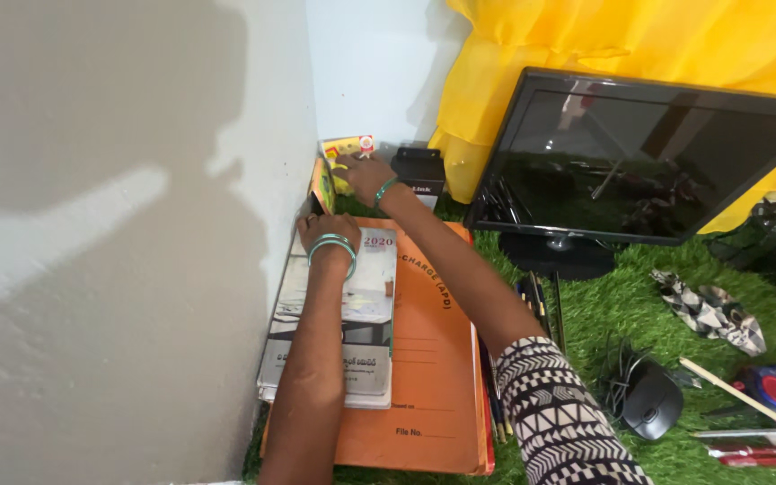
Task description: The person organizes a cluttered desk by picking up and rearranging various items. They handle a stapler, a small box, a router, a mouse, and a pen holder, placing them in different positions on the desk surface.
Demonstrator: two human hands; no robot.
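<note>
Right hand (pixel 363 173) grip pinches yellow booklet (pixel 345 149); left hand (pixel 325 229), grip unclear, steadies the leaning one (pixel 321 184). Upright booklets may topple.

A flat black monitor (pixel 641 166) fills the upper right of the frame, its screen dark and glossy, mirroring the room; it stands on a round black foot. Left of it, at upper centre, sits a small black box (pixel 419 173) with a pale label on its front. In the corner just left of that box stands a small yellow package (pixel 345 148) with red and white marks, partly covered by a hand. Below it, at lower centre, lies an orange file folder (pixel 433 359) with dark printed label lines, and on it a grey-white book (pixel 365 310) with a printed cover.
</note>
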